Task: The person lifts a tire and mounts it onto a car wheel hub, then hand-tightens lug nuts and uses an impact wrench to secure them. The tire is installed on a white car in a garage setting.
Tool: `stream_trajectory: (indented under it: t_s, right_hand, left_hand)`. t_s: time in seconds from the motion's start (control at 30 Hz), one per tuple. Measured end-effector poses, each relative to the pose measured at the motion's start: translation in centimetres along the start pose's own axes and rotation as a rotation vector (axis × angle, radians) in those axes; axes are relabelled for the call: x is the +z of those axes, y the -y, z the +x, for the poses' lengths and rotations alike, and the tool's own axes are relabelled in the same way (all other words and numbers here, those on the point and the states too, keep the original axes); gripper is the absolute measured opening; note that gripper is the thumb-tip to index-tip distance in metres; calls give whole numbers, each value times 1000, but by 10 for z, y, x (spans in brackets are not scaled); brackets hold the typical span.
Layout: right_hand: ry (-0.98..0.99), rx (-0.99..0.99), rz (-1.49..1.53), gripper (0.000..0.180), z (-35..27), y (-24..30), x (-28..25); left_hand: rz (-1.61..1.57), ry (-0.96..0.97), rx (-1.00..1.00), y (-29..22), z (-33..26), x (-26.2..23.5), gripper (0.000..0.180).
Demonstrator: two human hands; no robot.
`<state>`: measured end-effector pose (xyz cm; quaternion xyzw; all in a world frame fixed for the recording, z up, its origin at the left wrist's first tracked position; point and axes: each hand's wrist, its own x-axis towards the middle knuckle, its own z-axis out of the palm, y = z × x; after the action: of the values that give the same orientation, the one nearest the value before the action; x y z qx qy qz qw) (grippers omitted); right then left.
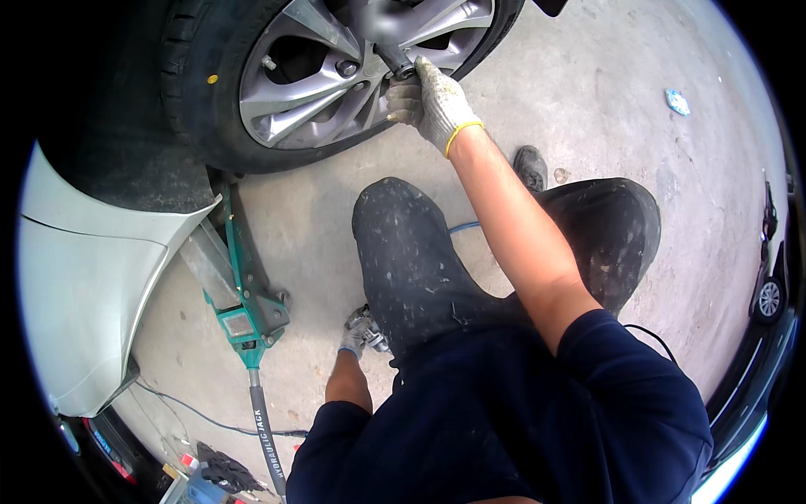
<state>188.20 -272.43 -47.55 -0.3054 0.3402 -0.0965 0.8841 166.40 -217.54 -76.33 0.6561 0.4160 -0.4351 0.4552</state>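
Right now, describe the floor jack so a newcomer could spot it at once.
Start at the silver alloy wheel at the top, then drop to the pale car fender on the left. The green steel floor jack sits under its edge, the only green thing, trailing a long grey handle.

Green floor jack under silver car body; blue scrap on concrete far right of jack; 2nd vehicle's wheel beyond.

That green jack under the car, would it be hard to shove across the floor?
Probably heavy: the green jack looks like thick steel and sits under the car body, so it likely carries load now. Freed, it might roll rather than slide, though its wheels barely show. Its long handle would likely give stiff leverage for pulling.
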Motion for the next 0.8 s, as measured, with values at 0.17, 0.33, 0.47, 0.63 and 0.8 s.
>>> stream_trajectory:
  t_s: [0.17, 0.33, 0.47, 0.63, 0.8]
  right_hand:
    - [-166, -235, -372, 44, -17, 3, 28]
    - [-72, -65, -228, 45, -25, 8, 27]
    - [-28, 57, -90, 49, -14, 12, 17]
    - [-60, 45, -170, 49, -41, 5, -7]
    - [-132, 22, -492, 36, -69, -1, -56]
  left_hand:
    - [-14, 135, 63, -5, -2, 1, 76]
    - [51, 302, 204, 1, 24, -18, 67]
    - [105, 199, 413, -6, -7, 3, 62]
    - [293, 30, 455, -38, -38, 19, 58]
    - [425, -32, 814, -120, -62, 58, 67]
